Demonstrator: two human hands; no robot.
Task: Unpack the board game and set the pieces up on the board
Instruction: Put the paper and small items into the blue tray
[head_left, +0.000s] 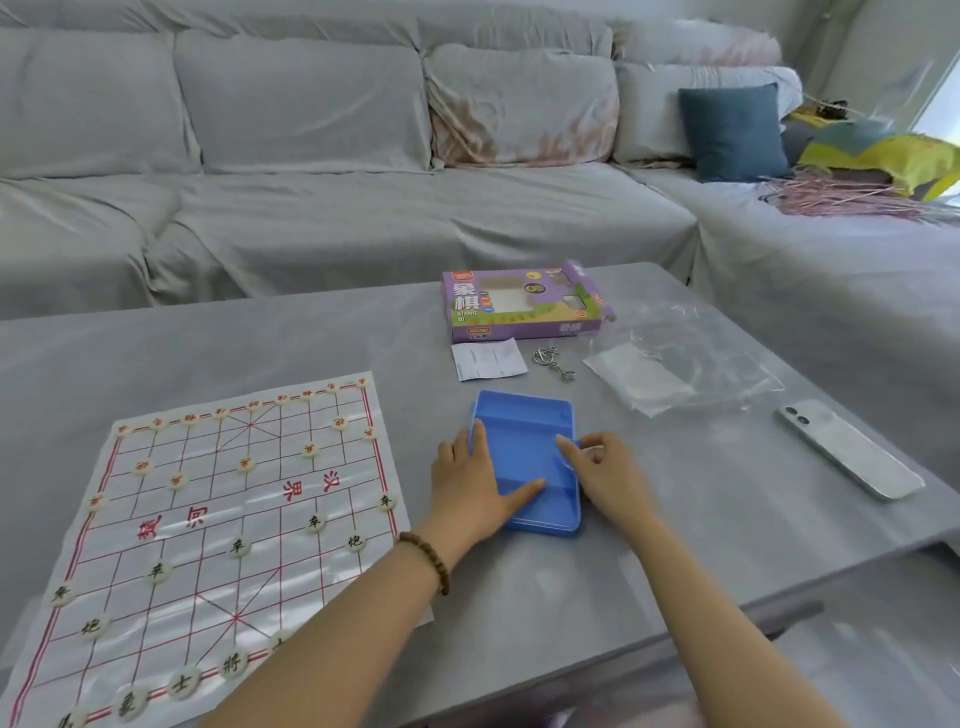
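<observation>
A phone (852, 449) and metal rings (553, 361) lie on the grey table (675, 545).

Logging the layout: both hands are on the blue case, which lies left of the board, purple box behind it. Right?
No. The head view shows the blue case right of the board, not left. Left hand and right hand are on it, purple box behind.
</observation>
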